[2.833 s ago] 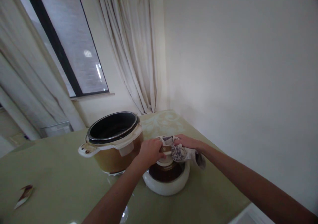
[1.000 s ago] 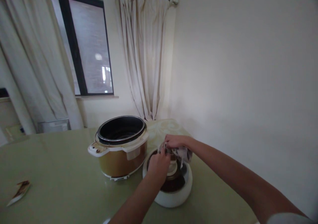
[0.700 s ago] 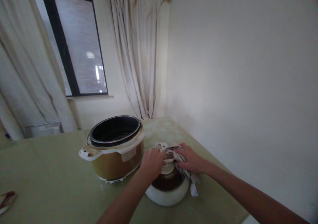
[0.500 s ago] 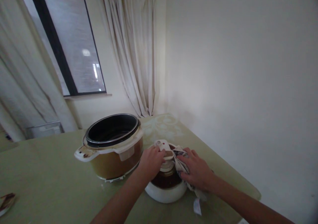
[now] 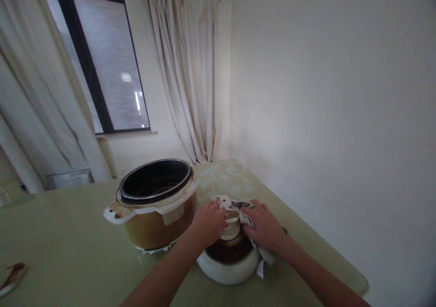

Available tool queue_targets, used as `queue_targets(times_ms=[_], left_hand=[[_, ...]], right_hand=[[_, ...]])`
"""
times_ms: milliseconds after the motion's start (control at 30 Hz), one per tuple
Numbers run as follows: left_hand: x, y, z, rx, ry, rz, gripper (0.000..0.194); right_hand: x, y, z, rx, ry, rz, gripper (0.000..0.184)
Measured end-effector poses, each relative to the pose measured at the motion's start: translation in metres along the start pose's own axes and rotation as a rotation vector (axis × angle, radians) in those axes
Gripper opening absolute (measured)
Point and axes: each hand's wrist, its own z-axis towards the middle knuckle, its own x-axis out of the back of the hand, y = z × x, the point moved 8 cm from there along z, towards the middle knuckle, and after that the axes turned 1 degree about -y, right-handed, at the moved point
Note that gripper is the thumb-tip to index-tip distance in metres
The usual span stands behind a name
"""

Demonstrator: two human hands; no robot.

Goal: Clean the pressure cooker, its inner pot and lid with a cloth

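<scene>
A pressure cooker lid (image 5: 226, 270), white at the rim with a brown top, lies on the table in front of me. My left hand (image 5: 209, 223) is closed around the left side of its raised white handle. With my right hand (image 5: 264, 227) I press a crumpled patterned cloth (image 5: 247, 218) against the handle's right side. Part of the cloth hangs down over the lid's right edge. To the left stands the cooker body (image 5: 156, 227), brownish with a white rim, with a black inner pot (image 5: 155, 180) inside it.
The greenish table (image 5: 78, 239) carries everything, with a plain wall (image 5: 327, 116) along its right side. A brown-stained white piece (image 5: 12, 277) lies at the lower left. Curtains (image 5: 184, 71) and a window (image 5: 109, 61) are behind.
My right hand has shifted slightly with the cloth along the handle, and the cloth's hanging end has moved left. My left hand keeps its hold. The view has tilted a little.
</scene>
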Motion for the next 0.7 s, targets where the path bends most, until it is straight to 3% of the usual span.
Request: queue_targets(times_ms=[100,167,233,400,467,700], left_hand=[[-0.001,-0.003,0.005,-0.023,-0.011,-0.057,0.031],[-0.004,-0.007,0.008,-0.014,-0.027,-0.095,0.031],[-0.007,-0.009,0.010,0.003,-0.041,-0.117,0.032],[-0.008,-0.007,0.009,0.045,-0.039,-0.099,0.033],[-0.007,-0.005,0.007,0.060,-0.033,-0.086,0.033],[-0.013,-0.003,0.006,0.050,-0.003,-0.077,0.032]], right_hand=[[-0.010,-0.011,-0.046,-0.049,0.033,-0.075,0.061],[-0.013,-0.014,-0.056,-0.056,0.031,-0.112,0.065],[-0.009,-0.014,-0.044,-0.041,0.015,-0.116,0.065],[0.006,-0.005,0.020,0.023,-0.085,-0.090,0.066],[0.007,-0.005,0.025,0.046,-0.089,-0.091,0.065],[-0.009,-0.021,-0.043,0.043,-0.039,-0.118,0.074]])
